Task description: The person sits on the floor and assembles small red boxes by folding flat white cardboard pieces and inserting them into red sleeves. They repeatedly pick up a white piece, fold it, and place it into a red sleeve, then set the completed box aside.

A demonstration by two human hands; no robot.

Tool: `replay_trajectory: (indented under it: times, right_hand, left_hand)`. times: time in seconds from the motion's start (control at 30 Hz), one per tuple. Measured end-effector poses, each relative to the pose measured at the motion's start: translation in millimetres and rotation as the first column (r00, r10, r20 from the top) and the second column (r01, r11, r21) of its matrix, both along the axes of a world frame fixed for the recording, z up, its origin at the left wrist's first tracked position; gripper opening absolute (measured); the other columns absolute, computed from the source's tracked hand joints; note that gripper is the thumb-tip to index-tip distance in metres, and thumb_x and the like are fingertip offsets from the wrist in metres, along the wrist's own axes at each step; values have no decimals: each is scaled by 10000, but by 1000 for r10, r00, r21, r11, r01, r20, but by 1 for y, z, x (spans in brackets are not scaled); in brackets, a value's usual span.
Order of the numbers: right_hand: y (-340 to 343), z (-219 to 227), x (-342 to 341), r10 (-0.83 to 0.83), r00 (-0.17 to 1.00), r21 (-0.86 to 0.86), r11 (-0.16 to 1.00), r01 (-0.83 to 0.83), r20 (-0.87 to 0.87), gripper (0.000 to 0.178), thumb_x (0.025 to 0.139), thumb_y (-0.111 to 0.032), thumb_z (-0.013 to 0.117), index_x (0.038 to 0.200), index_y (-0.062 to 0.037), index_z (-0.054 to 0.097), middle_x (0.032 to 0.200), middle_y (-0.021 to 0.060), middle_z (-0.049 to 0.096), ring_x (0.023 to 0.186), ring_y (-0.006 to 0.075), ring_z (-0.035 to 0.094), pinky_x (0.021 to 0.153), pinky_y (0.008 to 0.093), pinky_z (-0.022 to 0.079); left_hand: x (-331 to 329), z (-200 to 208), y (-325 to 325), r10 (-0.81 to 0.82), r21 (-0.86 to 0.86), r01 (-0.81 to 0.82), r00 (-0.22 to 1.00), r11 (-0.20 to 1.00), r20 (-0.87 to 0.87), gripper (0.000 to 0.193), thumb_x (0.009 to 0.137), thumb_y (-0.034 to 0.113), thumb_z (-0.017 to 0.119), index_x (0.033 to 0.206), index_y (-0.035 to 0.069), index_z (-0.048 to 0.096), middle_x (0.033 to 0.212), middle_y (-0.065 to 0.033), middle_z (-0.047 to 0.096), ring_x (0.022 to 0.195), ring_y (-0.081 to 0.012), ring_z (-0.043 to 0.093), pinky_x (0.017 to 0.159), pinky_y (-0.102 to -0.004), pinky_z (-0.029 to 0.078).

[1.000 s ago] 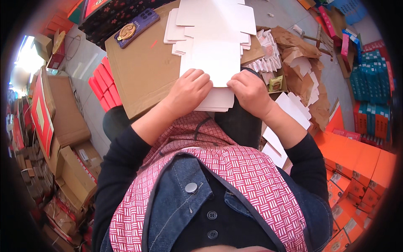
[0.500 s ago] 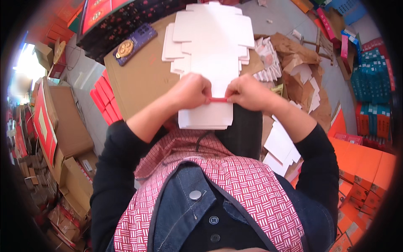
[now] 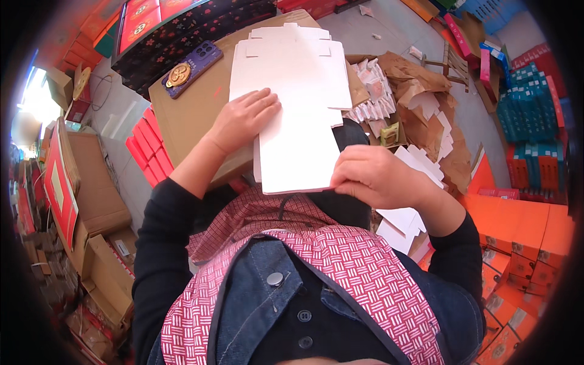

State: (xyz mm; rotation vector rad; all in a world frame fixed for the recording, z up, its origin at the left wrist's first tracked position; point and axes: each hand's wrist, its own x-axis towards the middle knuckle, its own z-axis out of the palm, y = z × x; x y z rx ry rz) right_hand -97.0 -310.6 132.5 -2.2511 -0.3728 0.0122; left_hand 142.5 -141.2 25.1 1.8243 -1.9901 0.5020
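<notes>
A stack of flat white die-cut box blanks (image 3: 298, 146) lies in front of me, its near end reaching past the cardboard toward my lap. My left hand (image 3: 248, 118) rests on the top blank's left side, fingers stretched out and lying flat. At the near right corner my right hand (image 3: 371, 176) is closed in a pinch. A bit of red shows at its fingertips, seemingly the end of a thin red strip; the rest of it is hidden.
Brown cardboard (image 3: 194, 125) supports the blanks, with a phone (image 3: 191, 68) on it. Black floral boxes (image 3: 182, 42) stand behind. Small white packets (image 3: 371, 91) and crumpled brown paper (image 3: 420, 79) lie right of the stack. Orange boxes (image 3: 517, 225) are piled at right, red boxes (image 3: 149, 146) at left.
Both hands pinched a red strip across the blank before. My left hand has let go and flattened on the blank's left side; my right hand has moved down to the near right corner.
</notes>
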Motion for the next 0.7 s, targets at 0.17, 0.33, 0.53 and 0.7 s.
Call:
replay_trajectory:
  times: [0.17,0.33,0.53,0.7]
  right_hand:
    - [-39,-25,5,-301,942,-156,933,323,150,260,781,18,603,1037,-29,599,984,124,590,894,244,602,786,329,484]
    - [-28,-75,29,-162,840,-402,821,406,518,216,701,-7,586,915,-33,599,916,109,583,878,281,582,779,339,458]
    - [-26,-106,46,-146,804,-341,851,399,577,109,717,-57,586,826,-46,583,832,78,570,781,250,566,691,344,481]
    - [-53,-101,64,-279,950,-155,942,299,140,205,729,-148,691,866,-4,645,802,151,635,770,334,609,685,385,501]
  left_hand:
    - [-14,-1,6,-40,8,41,998,999,-46,249,796,85,567,1035,59,632,1106,-71,649,1092,-243,611,884,-324,524]
    - [-18,9,11,-48,125,78,972,989,-229,335,760,64,579,1088,22,630,1039,-85,613,979,-265,611,784,-344,520]
    - [-27,2,9,-22,-4,21,986,1000,-163,216,741,51,576,948,15,624,927,-76,572,909,-245,568,798,-315,476]
    - [-8,11,-3,149,265,66,686,962,-712,196,733,53,671,920,-5,662,869,-92,649,833,-202,619,747,-306,500]
